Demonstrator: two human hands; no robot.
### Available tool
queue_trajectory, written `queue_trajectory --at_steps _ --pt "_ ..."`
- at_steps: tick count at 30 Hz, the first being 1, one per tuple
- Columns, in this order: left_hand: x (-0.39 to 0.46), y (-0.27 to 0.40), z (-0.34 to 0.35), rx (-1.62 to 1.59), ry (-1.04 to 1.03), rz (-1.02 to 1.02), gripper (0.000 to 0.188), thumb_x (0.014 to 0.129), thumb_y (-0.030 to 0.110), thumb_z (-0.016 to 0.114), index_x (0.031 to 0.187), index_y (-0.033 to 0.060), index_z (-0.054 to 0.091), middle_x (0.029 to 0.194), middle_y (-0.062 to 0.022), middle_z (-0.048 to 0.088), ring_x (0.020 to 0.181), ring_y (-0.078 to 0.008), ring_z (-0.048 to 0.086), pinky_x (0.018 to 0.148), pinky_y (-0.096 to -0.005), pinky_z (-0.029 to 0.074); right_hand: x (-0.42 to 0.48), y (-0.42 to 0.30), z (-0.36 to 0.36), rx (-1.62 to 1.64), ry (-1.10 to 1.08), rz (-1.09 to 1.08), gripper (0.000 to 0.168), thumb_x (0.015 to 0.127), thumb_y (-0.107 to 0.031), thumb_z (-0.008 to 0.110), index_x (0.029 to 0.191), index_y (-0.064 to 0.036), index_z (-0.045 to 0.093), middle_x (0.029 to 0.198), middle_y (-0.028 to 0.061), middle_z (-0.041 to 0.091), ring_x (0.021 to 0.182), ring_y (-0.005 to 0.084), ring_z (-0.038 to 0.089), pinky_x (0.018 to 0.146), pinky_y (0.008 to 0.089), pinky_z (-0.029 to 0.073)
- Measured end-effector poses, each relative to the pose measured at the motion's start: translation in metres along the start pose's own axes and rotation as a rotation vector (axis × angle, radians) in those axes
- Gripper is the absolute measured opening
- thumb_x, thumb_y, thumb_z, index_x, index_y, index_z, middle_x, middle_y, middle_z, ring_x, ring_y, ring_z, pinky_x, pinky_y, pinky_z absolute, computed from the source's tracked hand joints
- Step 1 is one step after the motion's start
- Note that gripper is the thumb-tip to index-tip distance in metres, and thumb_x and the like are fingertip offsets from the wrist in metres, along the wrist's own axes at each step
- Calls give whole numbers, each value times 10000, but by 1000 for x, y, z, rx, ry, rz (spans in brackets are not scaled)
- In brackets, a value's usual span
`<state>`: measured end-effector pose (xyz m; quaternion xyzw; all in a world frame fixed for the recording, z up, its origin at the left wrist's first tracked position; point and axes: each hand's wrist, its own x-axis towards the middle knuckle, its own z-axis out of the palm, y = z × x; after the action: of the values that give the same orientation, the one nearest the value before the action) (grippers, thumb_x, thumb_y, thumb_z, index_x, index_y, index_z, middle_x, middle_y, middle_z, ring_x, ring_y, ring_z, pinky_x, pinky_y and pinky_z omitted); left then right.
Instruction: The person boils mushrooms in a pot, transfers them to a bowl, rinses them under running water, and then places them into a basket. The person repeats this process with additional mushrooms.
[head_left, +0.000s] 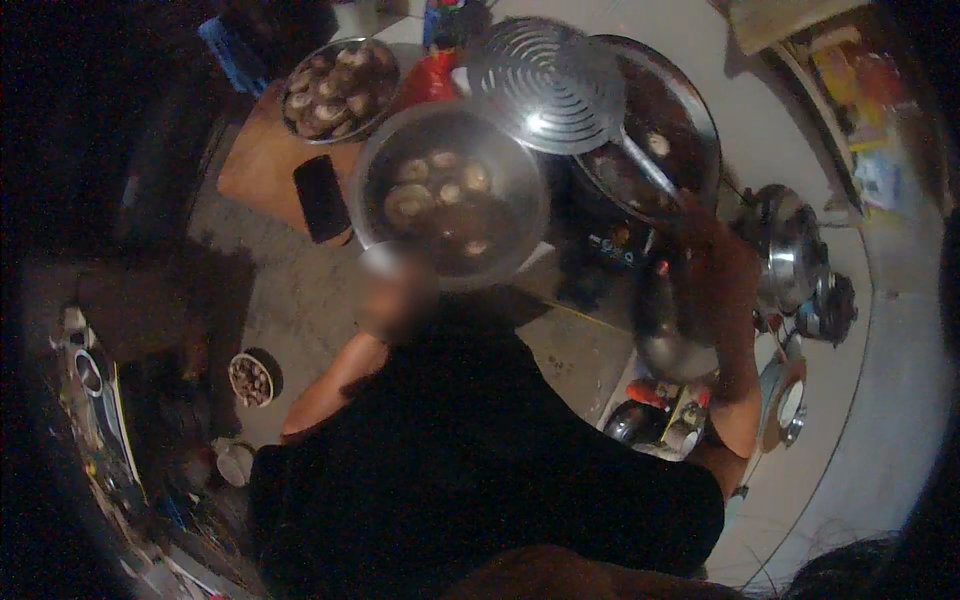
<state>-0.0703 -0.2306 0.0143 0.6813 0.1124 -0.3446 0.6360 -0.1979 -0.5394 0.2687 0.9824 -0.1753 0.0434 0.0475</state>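
My right hand (690, 229) is shut on the handle of a slotted metal skimmer (551, 82), whose round head hangs over the gap between a large metal bowl and a wok. Several pale, roundish pieces lie in the metal bowl (450, 195), in what looks like liquid. The dark wok (675, 112) holds dark liquid with a small pale piece in it. My left hand (397, 289) is at the near left rim of the bowl; blur covers it, so its grip cannot be made out.
A metal bowl of mushroom-like pieces (341, 90) and a dark phone (321, 199) rest on a brown board (255, 165) at the left. Lidded metal pots (787, 255) stand at the right. On the floor at the lower left is a small tub of brown pieces (251, 379).
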Motion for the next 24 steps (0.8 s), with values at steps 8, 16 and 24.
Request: queue_trajectory --at_steps 8,16,24 --pt "18 11 3 -63 16 -46 452 734 400 662 1043 106 515 860 -31 540 656 -131 462 511 -264 360 -4 112 8 -66 270 385 305 858 -190 487 1156 -205 550 915 154 627 776 310 618 671 389 482" --pt "43 -32 -17 90 -36 359 448 747 359 689 1045 146 431 792 15 496 589 -105 435 463 -240 320 8 163 55 -506 258 317 459 791 -162 494 1240 -250 450 793 120 604 646 281 613 515 391 483" --pt "-11 46 21 -158 88 -81 455 715 315 677 1007 36 466 893 -72 551 672 -186 543 510 -288 450 9 153 46 -597 -32 393 373 796 -134 482 1163 -193 509 758 142 607 652 286 623 502 412 485"
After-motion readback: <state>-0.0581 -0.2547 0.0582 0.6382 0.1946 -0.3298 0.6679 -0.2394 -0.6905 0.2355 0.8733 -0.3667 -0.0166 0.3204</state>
